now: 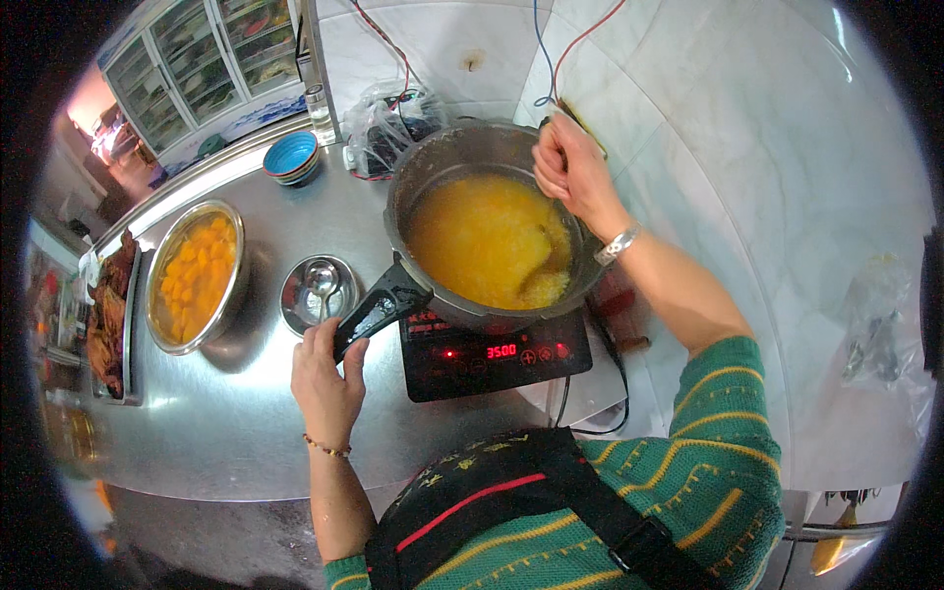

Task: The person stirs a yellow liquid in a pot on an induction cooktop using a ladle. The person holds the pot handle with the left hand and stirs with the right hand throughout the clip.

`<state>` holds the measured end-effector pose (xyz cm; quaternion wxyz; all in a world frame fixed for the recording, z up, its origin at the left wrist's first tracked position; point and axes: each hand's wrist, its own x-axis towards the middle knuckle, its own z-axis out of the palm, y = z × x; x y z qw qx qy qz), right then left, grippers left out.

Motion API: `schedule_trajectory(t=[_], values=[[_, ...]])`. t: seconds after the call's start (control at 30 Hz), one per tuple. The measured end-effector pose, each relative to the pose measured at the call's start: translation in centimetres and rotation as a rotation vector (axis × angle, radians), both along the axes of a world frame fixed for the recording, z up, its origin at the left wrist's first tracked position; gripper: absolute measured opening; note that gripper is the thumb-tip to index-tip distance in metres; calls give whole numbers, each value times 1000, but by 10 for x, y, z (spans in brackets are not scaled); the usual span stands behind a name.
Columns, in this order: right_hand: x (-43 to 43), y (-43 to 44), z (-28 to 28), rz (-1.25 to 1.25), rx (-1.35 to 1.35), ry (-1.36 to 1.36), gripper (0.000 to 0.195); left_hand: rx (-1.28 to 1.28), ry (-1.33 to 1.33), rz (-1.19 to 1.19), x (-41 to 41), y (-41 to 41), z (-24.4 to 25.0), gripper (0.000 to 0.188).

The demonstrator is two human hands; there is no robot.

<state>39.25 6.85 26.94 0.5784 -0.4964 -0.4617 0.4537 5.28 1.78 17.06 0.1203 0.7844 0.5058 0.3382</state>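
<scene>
A grey metal pot [411, 166] with a long black handle [380, 306] stands on a black induction cooker [487, 369]. Steaming yellow, grainy soup or porridge [479, 236] fills part of it. My left hand [328, 376] grips the end of that handle. Above the pot's right rim, my right hand [575, 166] is closed around a thin handle, mostly hidden by the fingers. A dark curved shape in the liquid, apparently the ladle [542, 276], lies below it. Left of the handle sits a small steel bowl [295, 299] with a metal spoon [322, 280] in it.
On the steel counter [258, 413] stand a steel bowl [234, 295] of orange chunks in liquid, stacked blue bowls [291, 156] and a tray [135, 354] of browned meat [109, 324]. A plastic-wrapped device [394, 129] is behind the pot. Tiled wall [708, 169] borders the right; a cable [623, 383] hangs beside the cooker.
</scene>
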Motion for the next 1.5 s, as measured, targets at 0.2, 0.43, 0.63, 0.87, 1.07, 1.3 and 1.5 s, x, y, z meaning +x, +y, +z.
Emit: schedule_trajectory(t=[0.2, 0.43, 0.63, 0.87, 1.07, 1.3, 1.5], values=[[-18, 24, -14, 109, 135, -420, 32, 8, 6, 3, -1, 1, -3, 33], [40, 31, -32, 12, -116, -885, 33, 19, 11, 3, -1, -1, -3, 33], [67, -21, -32, -69, -283, -851, 29, 24, -7, -14, -1, 0, -2, 33], [57, -57, -26, 157, 245, -1490, 19, 19, 26, 4, -3, 2, -7, 33], [22, -99, 16, 374, 326, -1270, 25, 50, 35, 17, -2, 0, -4, 34], [2, -78, -25, 524, 429, -1251, 23, 30, 25, 9, 1, 0, -3, 34], [19, -21, -50, 359, 348, -1035, 17, 22, 29, 14, 0, 0, -3, 34]])
